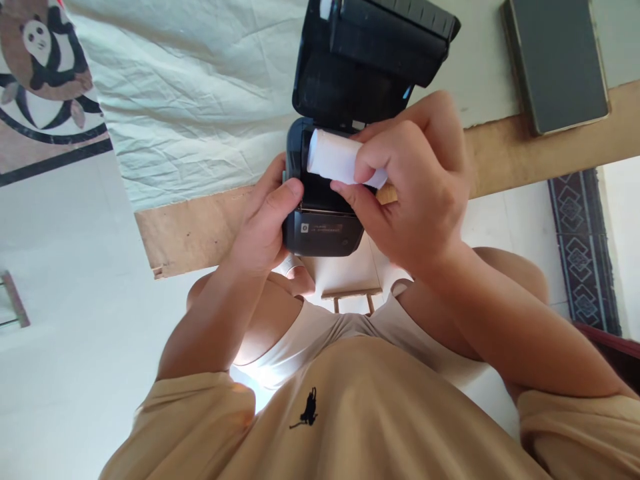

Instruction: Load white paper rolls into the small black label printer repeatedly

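Observation:
A black portable label printer (325, 233) is held over the front edge of the table, its lid (360, 73) swung up and back. My left hand (265, 220) grips the printer's left side, thumb on the near left rim. Between the thumb and fingers of my right hand (415, 180) is a white paper roll (333, 152), lying slantwise over the printer's open paper bay. Its left end is in view, while my fingers cover part of the right end. Whether the roll touches the bay floor I cannot tell.
A pale green cloth (200, 100) covers the table, leaving a bare wooden edge (195, 233) at the front. To the right lies a dark flat phone-like device (557, 63). Below are my knees and a small wooden stool (351, 294). A panda-patterned mat (45, 80) shows at upper left.

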Action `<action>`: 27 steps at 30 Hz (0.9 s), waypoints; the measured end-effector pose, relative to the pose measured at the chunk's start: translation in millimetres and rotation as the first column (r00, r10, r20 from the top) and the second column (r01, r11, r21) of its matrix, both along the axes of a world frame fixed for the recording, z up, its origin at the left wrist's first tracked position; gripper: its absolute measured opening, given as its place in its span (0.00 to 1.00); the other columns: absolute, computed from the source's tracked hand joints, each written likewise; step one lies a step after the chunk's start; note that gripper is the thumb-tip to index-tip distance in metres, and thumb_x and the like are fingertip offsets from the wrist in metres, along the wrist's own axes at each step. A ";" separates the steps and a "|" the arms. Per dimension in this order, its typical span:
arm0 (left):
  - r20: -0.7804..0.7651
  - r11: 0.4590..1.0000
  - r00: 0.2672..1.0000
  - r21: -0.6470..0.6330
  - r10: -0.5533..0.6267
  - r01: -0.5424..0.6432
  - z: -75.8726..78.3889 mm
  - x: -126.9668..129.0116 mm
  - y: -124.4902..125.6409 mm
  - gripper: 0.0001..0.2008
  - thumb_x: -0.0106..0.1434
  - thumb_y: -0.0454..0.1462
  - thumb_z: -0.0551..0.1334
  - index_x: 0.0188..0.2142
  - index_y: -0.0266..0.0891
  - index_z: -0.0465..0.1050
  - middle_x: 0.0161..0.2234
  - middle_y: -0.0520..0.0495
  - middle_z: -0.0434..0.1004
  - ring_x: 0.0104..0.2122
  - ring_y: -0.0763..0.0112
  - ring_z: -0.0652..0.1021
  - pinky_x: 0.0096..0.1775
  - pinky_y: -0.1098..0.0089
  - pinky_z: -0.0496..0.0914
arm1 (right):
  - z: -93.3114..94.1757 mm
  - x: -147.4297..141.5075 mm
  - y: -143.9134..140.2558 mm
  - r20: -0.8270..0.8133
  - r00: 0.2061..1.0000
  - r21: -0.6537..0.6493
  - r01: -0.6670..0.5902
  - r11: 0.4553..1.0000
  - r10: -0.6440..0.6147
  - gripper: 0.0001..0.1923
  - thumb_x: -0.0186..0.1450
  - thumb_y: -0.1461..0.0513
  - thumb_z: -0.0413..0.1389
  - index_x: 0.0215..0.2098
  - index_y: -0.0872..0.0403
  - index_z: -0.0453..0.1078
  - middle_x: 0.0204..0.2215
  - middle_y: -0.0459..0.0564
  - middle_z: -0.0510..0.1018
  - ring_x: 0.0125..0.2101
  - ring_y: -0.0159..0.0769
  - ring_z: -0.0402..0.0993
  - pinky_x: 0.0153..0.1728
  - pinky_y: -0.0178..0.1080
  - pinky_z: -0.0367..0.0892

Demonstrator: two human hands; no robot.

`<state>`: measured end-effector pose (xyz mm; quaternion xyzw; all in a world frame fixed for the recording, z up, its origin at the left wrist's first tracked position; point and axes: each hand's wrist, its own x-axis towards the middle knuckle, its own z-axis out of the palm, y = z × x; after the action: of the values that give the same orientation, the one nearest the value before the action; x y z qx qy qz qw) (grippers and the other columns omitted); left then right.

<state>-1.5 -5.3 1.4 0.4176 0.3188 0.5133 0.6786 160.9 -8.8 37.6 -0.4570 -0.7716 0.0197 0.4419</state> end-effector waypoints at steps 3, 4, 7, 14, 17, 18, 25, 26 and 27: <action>0.014 1.000 1.000 -0.003 -0.013 0.013 -1.6 -0.3 -0.4 0.14 0.65 0.45 0.58 0.45 0.38 0.72 0.37 0.46 0.75 0.47 0.63 0.77 0.41 0.70 0.74 | 0.5 -3.3 -2.4 0.056 0.998 -0.012 0.036 0.999 -0.035 0.01 0.63 0.66 0.55 0.32 0.56 0.66 0.34 0.49 0.67 0.35 0.24 0.64 0.41 0.32 0.66; 0.019 1.000 1.000 -0.007 -0.016 0.016 -1.7 -0.4 -0.4 0.14 0.65 0.45 0.59 0.44 0.38 0.72 0.37 0.46 0.75 0.46 0.63 0.77 0.39 0.70 0.74 | 0.7 -4.0 -2.8 0.063 0.997 -0.015 0.039 0.999 -0.038 0.02 0.62 0.66 0.55 0.35 0.55 0.67 0.36 0.50 0.67 0.38 0.26 0.66 0.44 0.33 0.67; 0.043 1.000 0.999 -0.002 -0.022 0.022 -1.5 -0.5 0.0 0.12 0.65 0.43 0.59 0.42 0.39 0.71 0.37 0.47 0.74 0.45 0.64 0.77 0.37 0.70 0.73 | 1.8 -3.3 -2.3 0.052 0.999 -0.030 -0.001 1.000 0.003 0.10 0.62 0.67 0.55 0.41 0.53 0.68 0.41 0.50 0.69 0.44 0.28 0.67 0.48 0.35 0.67; 0.023 0.999 0.999 0.016 -0.034 0.034 -4.4 -1.6 1.7 0.18 0.63 0.47 0.61 0.46 0.38 0.71 0.38 0.46 0.74 0.41 0.65 0.76 0.26 0.70 0.66 | 2.0 6.8 3.2 0.064 0.997 0.036 -0.056 0.998 0.054 0.15 0.65 0.63 0.51 0.50 0.54 0.65 0.42 0.50 0.72 0.46 0.29 0.68 0.50 0.35 0.68; 0.036 0.999 0.999 -0.038 -0.023 0.025 -3.2 -1.0 0.2 0.15 0.64 0.45 0.59 0.45 0.39 0.70 0.38 0.46 0.74 0.40 0.66 0.76 0.24 0.71 0.64 | -1.8 7.8 3.6 0.072 0.997 0.027 -0.035 0.999 0.033 0.19 0.66 0.60 0.50 0.54 0.55 0.65 0.44 0.53 0.69 0.48 0.32 0.67 0.52 0.36 0.67; 0.035 0.999 0.999 -0.047 -0.023 0.024 -2.3 -0.6 -0.4 0.15 0.64 0.45 0.59 0.46 0.38 0.70 0.38 0.45 0.74 0.41 0.65 0.77 0.25 0.71 0.65 | -3.1 7.3 3.4 0.075 0.997 0.031 -0.034 0.999 0.032 0.19 0.66 0.59 0.50 0.54 0.56 0.65 0.44 0.54 0.68 0.49 0.33 0.66 0.52 0.37 0.67; 0.016 1.000 1.000 -0.024 -0.014 0.015 1.9 1.4 -1.0 0.16 0.63 0.45 0.61 0.45 0.36 0.71 0.40 0.45 0.74 0.44 0.64 0.77 0.39 0.69 0.73 | -3.3 -2.2 -1.3 0.085 0.996 -0.058 0.039 0.998 -0.034 0.16 0.65 0.61 0.52 0.51 0.50 0.65 0.44 0.52 0.68 0.49 0.32 0.65 0.47 0.35 0.69; 0.018 1.000 1.000 -0.015 -0.017 0.017 1.8 1.6 -0.7 0.16 0.64 0.45 0.61 0.46 0.36 0.71 0.39 0.45 0.74 0.45 0.63 0.77 0.37 0.70 0.73 | -2.7 -3.1 -1.8 0.084 0.996 -0.066 0.036 0.997 -0.030 0.15 0.64 0.63 0.52 0.50 0.50 0.65 0.44 0.52 0.68 0.48 0.31 0.65 0.45 0.34 0.69; 0.019 1.000 1.000 -0.005 -0.013 0.013 1.5 1.8 -0.4 0.16 0.64 0.45 0.60 0.46 0.36 0.71 0.38 0.46 0.74 0.45 0.63 0.77 0.35 0.70 0.72 | -2.1 -3.6 -2.1 0.083 0.996 -0.065 0.023 0.998 -0.017 0.15 0.63 0.65 0.51 0.49 0.50 0.65 0.43 0.52 0.68 0.48 0.31 0.65 0.44 0.33 0.69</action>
<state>0.3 -5.7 3.0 0.4129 0.3112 0.5120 0.6860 157.3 -10.9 35.5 -0.4795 -0.7835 0.0216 0.3945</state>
